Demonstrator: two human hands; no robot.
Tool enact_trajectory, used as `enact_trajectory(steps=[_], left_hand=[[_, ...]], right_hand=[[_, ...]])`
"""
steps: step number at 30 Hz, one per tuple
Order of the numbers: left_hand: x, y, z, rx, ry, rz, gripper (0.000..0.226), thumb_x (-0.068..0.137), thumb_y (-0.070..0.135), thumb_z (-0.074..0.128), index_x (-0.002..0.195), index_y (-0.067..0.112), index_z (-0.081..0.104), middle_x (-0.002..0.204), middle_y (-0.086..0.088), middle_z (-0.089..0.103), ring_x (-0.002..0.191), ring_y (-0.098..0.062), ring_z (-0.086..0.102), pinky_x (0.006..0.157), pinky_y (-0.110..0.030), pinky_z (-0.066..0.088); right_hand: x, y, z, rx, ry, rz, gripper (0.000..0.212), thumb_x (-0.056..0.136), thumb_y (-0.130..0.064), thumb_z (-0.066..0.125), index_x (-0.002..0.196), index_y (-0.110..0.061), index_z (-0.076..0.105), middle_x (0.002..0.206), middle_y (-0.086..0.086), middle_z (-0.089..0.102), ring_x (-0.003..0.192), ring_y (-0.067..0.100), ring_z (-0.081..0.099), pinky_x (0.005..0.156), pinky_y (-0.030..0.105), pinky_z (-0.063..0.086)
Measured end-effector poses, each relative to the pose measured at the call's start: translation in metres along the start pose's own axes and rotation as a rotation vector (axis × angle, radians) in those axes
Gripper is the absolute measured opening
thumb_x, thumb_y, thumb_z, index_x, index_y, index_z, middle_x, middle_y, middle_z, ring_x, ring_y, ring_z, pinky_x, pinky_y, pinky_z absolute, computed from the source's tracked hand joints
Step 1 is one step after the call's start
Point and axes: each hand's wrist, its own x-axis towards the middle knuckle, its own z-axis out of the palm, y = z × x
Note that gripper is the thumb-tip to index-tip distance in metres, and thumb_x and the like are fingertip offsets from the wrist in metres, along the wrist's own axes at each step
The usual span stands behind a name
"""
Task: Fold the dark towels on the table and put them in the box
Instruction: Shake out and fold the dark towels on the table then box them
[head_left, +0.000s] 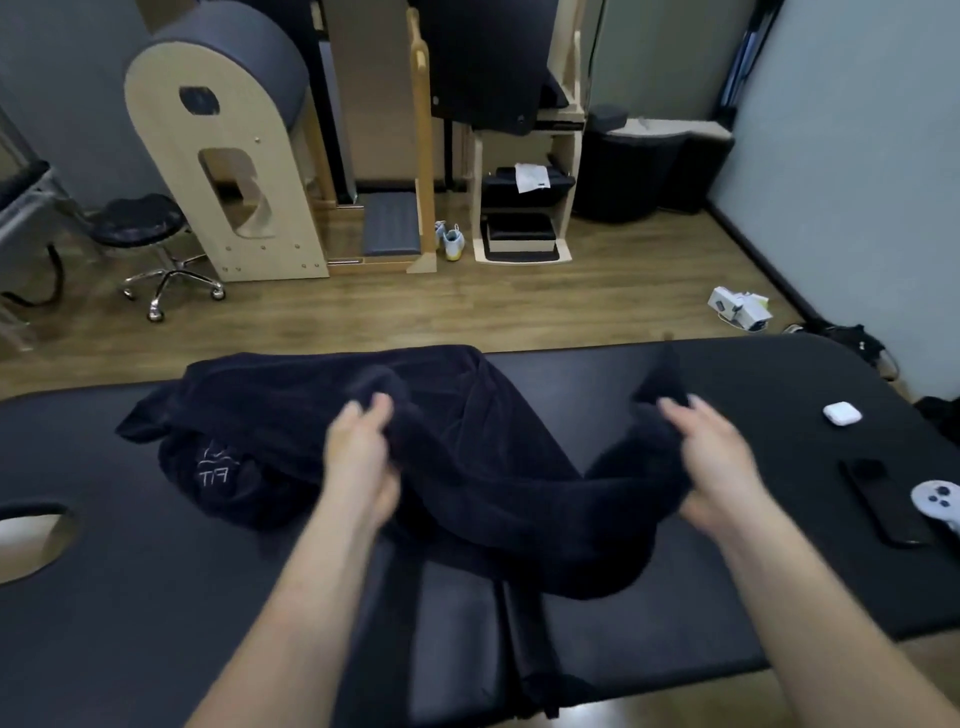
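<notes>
A long black padded surface (753, 597) with rounded corners fills the lower half of the view, and an oval face hole (31, 540) opens through it at the left edge. Behind it lies a brown wood-plank floor (519, 301) carrying pale wooden exercise equipment, a black round stool on a chrome wheeled base (150, 244) and a pair of light blue shoes (451, 241).

A large dark navy towel (467, 467) lies crumpled across the middle of the surface, bunched in heavy folds, its far edge reaching the back edge of the padding. Pale lettering shows on a fold at its left side. Whether this is one towel or several heaped together cannot be told. No box is visible.

The person's bare left hand (363, 457) is closed on a fold of the towel near the heap's centre, fingers curled into the cloth. The right hand (711, 462) clutches the towel's right end, which is lifted slightly off the surface; this hand is blurred.

To the right, apart from the towel, a flat black phone (883, 504) lies on the surface with a light grey game controller (937, 506) just beside it at the frame edge. Farther back sits a small white rounded earbud case (842, 414).
</notes>
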Motion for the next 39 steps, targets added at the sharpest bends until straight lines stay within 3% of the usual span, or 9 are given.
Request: enact_trajectory(steps=[3,5,11,15,20,25,31,35,39], left_hand=[[-0.028,-0.054,0.02,0.225,-0.25,-0.021,0.012,0.095,0.018,0.061,0.098,0.008,0.065,0.096,-0.016,0.071,0.085,-0.027,0.066,0.078,-0.041,0.047],[-0.037,-0.07,0.015,0.333,-0.296,-0.007,0.033,0.09,0.027,0.065,0.093,-0.006,0.064,0.096,-0.026,0.071,0.088,-0.033,0.067,0.079,-0.044,0.051],[-0.039,-0.058,-0.013,0.4,-0.153,0.054,0.034,0.084,0.025,0.073,0.081,-0.008,0.066,0.085,-0.028,0.069,0.077,-0.045,0.064,0.073,-0.048,0.056],[-0.047,-0.052,-0.003,0.354,-0.146,0.09,0.023,0.087,0.001,0.065,0.106,0.012,0.074,0.099,-0.008,0.077,0.097,-0.021,0.072,0.089,-0.035,0.056],[-0.061,-0.051,0.02,0.429,-0.067,0.219,0.014,0.091,0.018,0.066,0.093,0.016,0.079,0.093,-0.005,0.077,0.096,-0.023,0.072,0.093,-0.048,0.055],[-0.065,-0.038,0.03,0.358,0.165,0.264,0.016,0.086,0.024,0.073,0.071,0.018,0.078,0.075,0.007,0.072,0.077,-0.009,0.067,0.077,-0.033,0.053],[-0.066,-0.039,0.039,0.363,0.148,0.197,0.018,0.082,0.016,0.065,0.078,-0.001,0.067,0.07,-0.006,0.06,0.069,-0.022,0.055,0.067,-0.035,0.047],[-0.074,-0.035,0.044,0.372,-0.015,0.108,0.029,0.093,0.005,0.053,0.098,0.02,0.077,0.081,-0.001,0.073,0.071,-0.012,0.067,0.061,-0.019,0.051],[-0.074,-0.03,0.044,0.311,-0.212,0.055,0.039,0.096,0.0,0.041,0.11,0.016,0.073,0.075,-0.007,0.068,0.067,-0.017,0.064,0.062,-0.03,0.053]], right_hand=[[-0.039,0.04,0.05,-0.479,-0.365,-0.205,0.011,0.09,-0.013,0.07,0.084,-0.022,0.069,0.085,-0.005,0.071,0.084,0.012,0.065,0.084,0.039,0.054],[-0.047,0.065,0.059,-0.66,-0.429,-0.224,0.024,0.086,-0.022,0.073,0.069,-0.018,0.058,0.068,-0.008,0.059,0.068,0.009,0.055,0.069,0.034,0.047],[-0.051,0.075,0.066,-0.66,-0.573,-0.089,0.016,0.093,-0.023,0.067,0.087,-0.009,0.066,0.078,0.002,0.073,0.073,0.015,0.069,0.068,0.039,0.054],[-0.041,0.064,0.067,-0.658,-0.507,-0.237,0.017,0.097,-0.022,0.058,0.084,-0.014,0.063,0.084,0.011,0.069,0.081,0.032,0.065,0.079,0.05,0.053],[-0.044,0.047,0.071,-0.682,-0.64,-0.294,0.031,0.092,-0.015,0.067,0.096,-0.045,0.063,0.094,-0.026,0.071,0.092,-0.015,0.061,0.082,0.01,0.045],[-0.042,0.045,0.067,-0.66,-0.592,-0.434,0.021,0.093,-0.018,0.066,0.087,-0.038,0.069,0.091,-0.016,0.072,0.089,-0.006,0.064,0.076,0.008,0.046],[-0.047,0.052,0.068,-0.49,-0.626,-0.13,0.01,0.094,-0.014,0.063,0.091,-0.022,0.068,0.084,-0.006,0.071,0.08,0.008,0.064,0.074,0.026,0.051],[-0.049,0.044,0.062,-0.485,-0.693,-0.168,0.012,0.089,-0.016,0.071,0.093,-0.027,0.075,0.092,-0.002,0.077,0.089,0.013,0.073,0.084,0.038,0.058],[-0.044,0.032,0.055,-0.437,-0.694,-0.216,0.023,0.096,-0.014,0.062,0.098,-0.031,0.077,0.098,-0.005,0.077,0.095,0.011,0.072,0.091,0.037,0.056]])
